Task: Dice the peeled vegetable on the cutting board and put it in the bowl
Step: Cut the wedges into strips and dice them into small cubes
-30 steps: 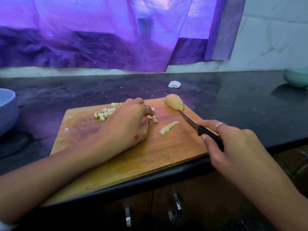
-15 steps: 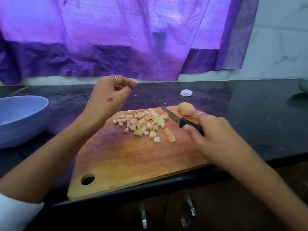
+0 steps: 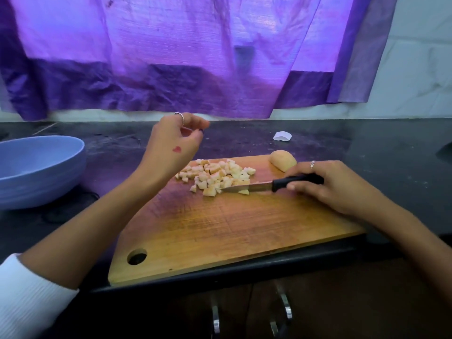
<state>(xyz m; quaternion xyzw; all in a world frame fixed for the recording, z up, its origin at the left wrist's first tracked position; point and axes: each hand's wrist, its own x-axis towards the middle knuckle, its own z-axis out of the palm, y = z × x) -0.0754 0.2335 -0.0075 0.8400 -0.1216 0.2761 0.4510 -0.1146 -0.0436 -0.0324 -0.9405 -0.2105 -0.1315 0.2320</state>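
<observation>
A pile of pale diced vegetable pieces (image 3: 217, 174) lies on the far middle of the wooden cutting board (image 3: 220, 228). An uncut peeled chunk (image 3: 283, 160) sits at the board's far right corner. My right hand (image 3: 337, 189) grips the black handle of a knife (image 3: 254, 186). Its blade points left and lies low against the near side of the pile. My left hand (image 3: 175, 140) hovers above the board's far left edge with loosely curled fingers, holding nothing. A blue bowl (image 3: 49, 143) stands on the counter to the left of the board.
The board lies on a black counter (image 3: 367, 152), close to its front edge. A small white scrap (image 3: 282, 136) lies behind the board. A purple curtain (image 3: 195, 57) hangs along the back wall. Cabinet handles (image 3: 215, 319) show below the counter.
My left hand has lifted off the dice, which now lie gathered in one pile. The knife has swung from pointing up-left to lying low, pointing left at the pile's near side.
</observation>
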